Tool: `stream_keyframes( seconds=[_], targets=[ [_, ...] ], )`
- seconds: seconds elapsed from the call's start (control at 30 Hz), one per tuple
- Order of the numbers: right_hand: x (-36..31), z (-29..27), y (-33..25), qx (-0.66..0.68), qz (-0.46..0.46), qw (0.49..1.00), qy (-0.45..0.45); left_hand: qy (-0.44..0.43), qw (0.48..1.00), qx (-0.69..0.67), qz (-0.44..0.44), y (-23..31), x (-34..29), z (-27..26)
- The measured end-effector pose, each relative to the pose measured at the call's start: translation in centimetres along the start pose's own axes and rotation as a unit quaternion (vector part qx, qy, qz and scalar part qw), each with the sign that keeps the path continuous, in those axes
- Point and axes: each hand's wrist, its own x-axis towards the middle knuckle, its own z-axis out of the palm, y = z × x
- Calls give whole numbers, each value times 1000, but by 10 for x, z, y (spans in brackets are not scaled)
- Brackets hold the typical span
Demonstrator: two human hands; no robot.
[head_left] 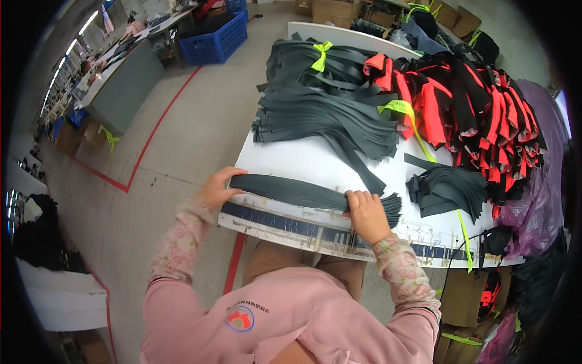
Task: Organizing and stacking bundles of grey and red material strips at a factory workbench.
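Note:
A bundle of dark green-grey fabric strips (291,188) lies lengthwise along the near part of the white table (297,155). My left hand (219,188) grips its left end, thumb and fingers closed round it. Toward the right end, my right hand (367,215) is closed over the bundle, and the loose strip ends fan out past it. Beyond, a large pile of similar strips (327,115) covers the far left of the table, with a yellow-green tie (322,56) on top. Right of my right hand sits a smaller folded bundle of strips (448,189).
Red-and-black fabric pieces (479,115) are heaped at the table's right, beside purple plastic sheeting (536,176). A yellow-green ribbon (465,239) hangs over the near edge. A blue crate (215,43) stands on the floor at far left, near a long workbench (124,82).

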Motion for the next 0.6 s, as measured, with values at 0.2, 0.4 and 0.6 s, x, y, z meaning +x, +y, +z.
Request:
stream_keyframes(
  seconds=[0.2, 0.4, 0.6],
  targets=[
    [-17, 42, 4, 73, 27, 995, -60, 41, 999, 30, 3, -60, -35, 31],
    [-80, 61, 52, 55, 80, 992, -82, 72, 993, 2, 97, -98, -26, 70],
    [-58, 11, 32, -9, 41, 997, -69, 118, 987, 15, 109, -64, -36, 40]
  ],
)
